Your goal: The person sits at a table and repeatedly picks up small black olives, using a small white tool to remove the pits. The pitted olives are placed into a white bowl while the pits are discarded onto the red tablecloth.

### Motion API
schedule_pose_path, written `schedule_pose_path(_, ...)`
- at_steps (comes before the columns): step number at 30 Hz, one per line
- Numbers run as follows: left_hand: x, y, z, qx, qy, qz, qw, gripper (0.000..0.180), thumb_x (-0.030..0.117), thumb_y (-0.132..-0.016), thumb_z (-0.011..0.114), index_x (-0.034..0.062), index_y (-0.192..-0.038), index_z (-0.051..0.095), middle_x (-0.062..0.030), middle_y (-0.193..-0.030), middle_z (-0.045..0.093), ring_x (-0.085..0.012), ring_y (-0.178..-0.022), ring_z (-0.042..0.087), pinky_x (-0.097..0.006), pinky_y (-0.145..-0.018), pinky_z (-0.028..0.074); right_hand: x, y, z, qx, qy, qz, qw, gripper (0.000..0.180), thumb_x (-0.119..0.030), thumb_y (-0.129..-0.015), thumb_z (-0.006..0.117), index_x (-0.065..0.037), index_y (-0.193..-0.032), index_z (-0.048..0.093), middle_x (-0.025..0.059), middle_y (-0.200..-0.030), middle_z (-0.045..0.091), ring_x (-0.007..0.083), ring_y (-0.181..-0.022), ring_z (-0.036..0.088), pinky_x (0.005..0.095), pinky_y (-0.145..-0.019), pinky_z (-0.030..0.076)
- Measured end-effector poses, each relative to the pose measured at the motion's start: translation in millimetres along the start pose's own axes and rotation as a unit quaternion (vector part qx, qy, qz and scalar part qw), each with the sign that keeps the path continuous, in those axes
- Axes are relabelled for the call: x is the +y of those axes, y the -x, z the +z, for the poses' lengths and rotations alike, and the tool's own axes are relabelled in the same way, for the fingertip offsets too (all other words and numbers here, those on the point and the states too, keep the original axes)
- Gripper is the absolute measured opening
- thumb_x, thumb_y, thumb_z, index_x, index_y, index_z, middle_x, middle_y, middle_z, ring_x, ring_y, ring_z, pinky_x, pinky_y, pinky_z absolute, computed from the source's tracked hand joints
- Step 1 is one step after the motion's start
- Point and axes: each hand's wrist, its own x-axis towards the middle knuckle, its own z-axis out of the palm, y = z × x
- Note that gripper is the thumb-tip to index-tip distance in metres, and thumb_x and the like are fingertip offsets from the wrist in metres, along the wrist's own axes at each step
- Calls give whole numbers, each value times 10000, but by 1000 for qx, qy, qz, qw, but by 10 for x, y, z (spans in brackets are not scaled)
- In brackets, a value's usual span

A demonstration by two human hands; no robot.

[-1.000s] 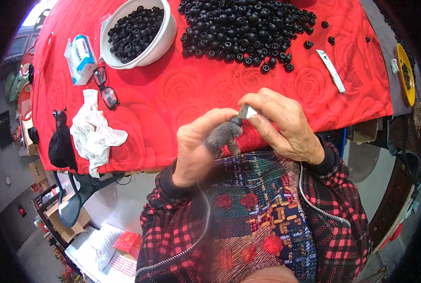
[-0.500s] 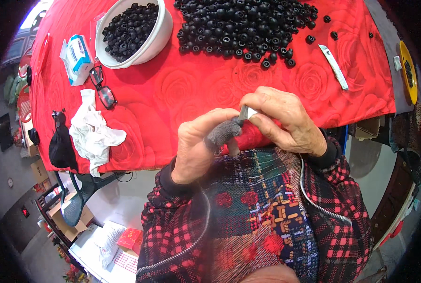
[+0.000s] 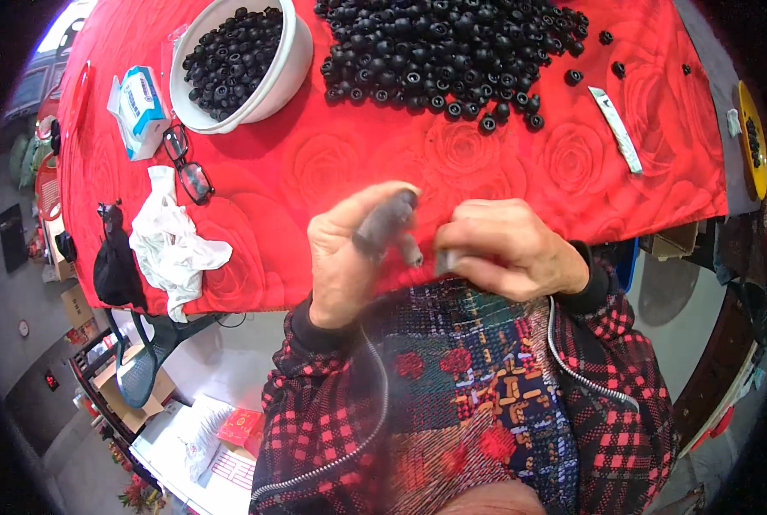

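Observation:
My left hand (image 3: pixel 342 257) is raised at the table's near edge, with a fuzzy grey finger cover (image 3: pixel 385 221) on one finger. Thumb and covered finger pinch together on a small black piece (image 3: pixel 407 198), mostly hidden and blurred. Another finger below has a pale cover with a dark tip. Just to the right, apart from it, my right hand (image 3: pixel 516 249) is closed, knuckles up. Its fingers grip a small grey blade (image 3: pixel 445 260), smeared by motion. Both hands hover over the red tablecloth (image 3: pixel 315 163), close to my body.
A heap of small round black pieces (image 3: pixel 435 60) covers the far middle. Upper left stands a white basin (image 3: pixel 293 73) holding more. Left are a tissue pack (image 3: pixel 143 112), eyeglasses (image 3: pixel 186 163), white cloth (image 3: pixel 173 245) and black cloth (image 3: pixel 115 266). A narrow white packet (image 3: pixel 615 129) lies right.
My hands have drawn apart; earlier the blade met the black piece at my left fingertips. The right hand has moved down with the blade, and the left has tilted slightly back.

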Motion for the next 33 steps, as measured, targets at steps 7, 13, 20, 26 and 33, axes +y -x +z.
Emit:
schedule_pose_path(7, -40, 3, -53, -70, 16, -21, 997, 220, 90, -919, 575, -30, -1092, 635, -99, -878, 658, -144, -641, 625, -243, -534, 498, -135, -86, -136, 127, -13, 15, 992, 280, -67, -776, 643, 12, -1042, 603, 96, -802, 583, 220, -666, 557, 323, -582, 429)
schedule_pose_path(13, -109, 34, -28, -100, 87, -57, 990, 291, 177, -903, 602, -13, -1123, 604, -98, -851, 660, -163, -589, 612, -287, -458, 512, -40, -212, 79, 174, 119, -86, 974, 363, -49, -642, 705, -27, -991, 606, 93, -724, 530, 276, -638, 559, 379, -548, 444)
schedule_pose_path(20, -90, 126, 5, -138, 186, -85, 969, 268, 101, -932, 543, -41, -1155, 587, -72, -911, 634, -115, -708, 601, -240, -518, 517, -65, -158, 144, 192, 172, -143, 956, 382, -98, -593, 713, -23, -957, 621, 72, -704, 539, 249, -601, 542, 357, -518, 425)
schedule_pose_path(26, -115, 173, 12, -75, 103, -14, 992, 243, 91, -922, 572, -46, -1119, 611, -73, -880, 641, -96, -691, 592, -233, -541, 512, -145, -76, 172, 178, 225, -180, 941, 386, -79, -579, 716, -29, -952, 634, 46, -716, 553, 203, -577, 520, 335, -499, 412)
schedule_pose_path(33, -86, 188, 19, -70, 51, 30, 996, 232, 71, -915, 578, -26, -1121, 624, -64, -895, 652, -87, -707, 589, -222, -604, 509, -235, -143, 95, 192, 200, -131, 952, 438, -29, -606, 675, 16, -1036, 603, 98, -749, 570, 261, -598, 550, 362, -526, 440)
